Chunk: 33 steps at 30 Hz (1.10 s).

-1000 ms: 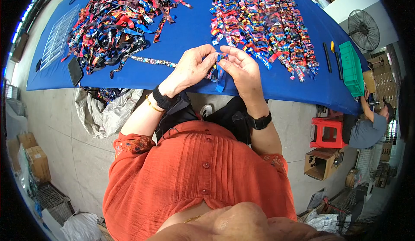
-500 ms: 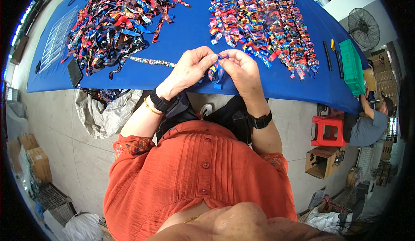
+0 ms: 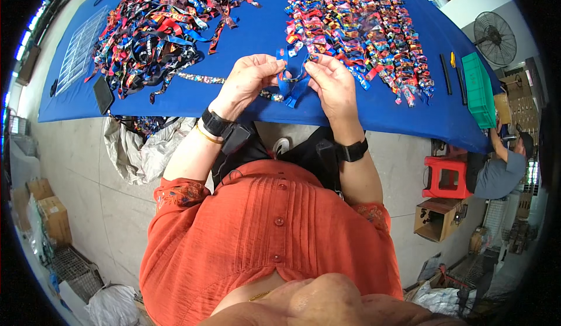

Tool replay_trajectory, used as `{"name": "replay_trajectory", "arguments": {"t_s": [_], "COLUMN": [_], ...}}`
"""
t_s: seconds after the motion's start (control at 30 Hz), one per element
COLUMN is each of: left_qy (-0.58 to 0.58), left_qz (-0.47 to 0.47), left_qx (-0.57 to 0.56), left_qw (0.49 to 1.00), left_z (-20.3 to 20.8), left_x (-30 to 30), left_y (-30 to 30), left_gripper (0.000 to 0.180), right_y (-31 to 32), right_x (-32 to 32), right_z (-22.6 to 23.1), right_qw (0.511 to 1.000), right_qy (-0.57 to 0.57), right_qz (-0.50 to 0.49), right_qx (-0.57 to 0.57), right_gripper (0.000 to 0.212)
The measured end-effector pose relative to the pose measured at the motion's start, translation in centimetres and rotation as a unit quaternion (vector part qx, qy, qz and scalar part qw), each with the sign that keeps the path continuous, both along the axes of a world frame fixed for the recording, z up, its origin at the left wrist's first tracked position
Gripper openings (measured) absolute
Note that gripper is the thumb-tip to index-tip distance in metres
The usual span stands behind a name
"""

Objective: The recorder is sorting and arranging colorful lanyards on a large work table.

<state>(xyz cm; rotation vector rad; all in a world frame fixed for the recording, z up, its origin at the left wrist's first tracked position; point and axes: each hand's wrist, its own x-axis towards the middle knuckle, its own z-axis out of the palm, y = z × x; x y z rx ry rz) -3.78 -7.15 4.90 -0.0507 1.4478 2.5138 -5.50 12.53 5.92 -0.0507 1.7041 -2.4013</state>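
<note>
Above the near edge of the blue-covered table, my left hand pinches one side of a blue printed ribbon strap between thumb and fingertips. My right hand pinches its other side. The strap forms a loop between the hands, with loose ends pointing up and down. A patterned multicolour strap lies on the table, runs behind my left hand and shows again below it. Whether it joins the blue strap I cannot tell.
A tangled heap of printed straps lies left; rows of bunched straps lie right. A black phone-like slab sits at the left edge. Beyond are a green crate, a red stool, a fan and another person.
My hands have drawn slightly apart. The blue strap's loop has opened wider, and one end now sticks up above my fingers.
</note>
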Motion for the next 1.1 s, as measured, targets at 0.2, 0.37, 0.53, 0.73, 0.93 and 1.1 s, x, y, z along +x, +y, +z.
{"name": "replay_trajectory", "arguments": {"t_s": [0.2,0.37,0.53,0.73,0.93,1.1], "left_qy": [-0.018,-0.008,0.012,0.031,0.035,0.055], "left_qz": [0.005,0.004,0.004,-0.002,0.007,0.008], "left_qx": [0.009,-0.043,-0.065,-0.072,-0.082,-0.069], "left_qw": [1.0,0.999,0.998,0.997,0.996,0.996], "left_z": [-0.9,-1.3,-1.3,-1.7,-2.1,-1.8], "left_x": [-0.1,0.0,0.2,0.3,0.1,0.5], "left_y": [0.1,0.0,0.3,0.0,0.1,0.8], "left_gripper": [0.013,0.012,0.012,0.011,0.009,0.008], "right_y": [0.1,0.0,-0.1,-0.1,0.2,0.4], "right_x": [0.4,0.9,0.7,1.1,1.2,1.4], "right_z": [-0.1,0.5,-0.2,0.1,-0.2,-0.1], "right_qw": [0.999,0.997,0.994,0.992,0.994,0.99], "right_qy": [0.019,0.027,0.089,0.105,0.099,0.122], "right_qz": [-0.029,-0.041,-0.038,-0.025,-0.02,-0.023], "right_qx": [0.028,0.054,0.05,0.064,0.047,0.061], "right_gripper": [0.023,0.026,0.032,0.037,0.026,0.018]}}
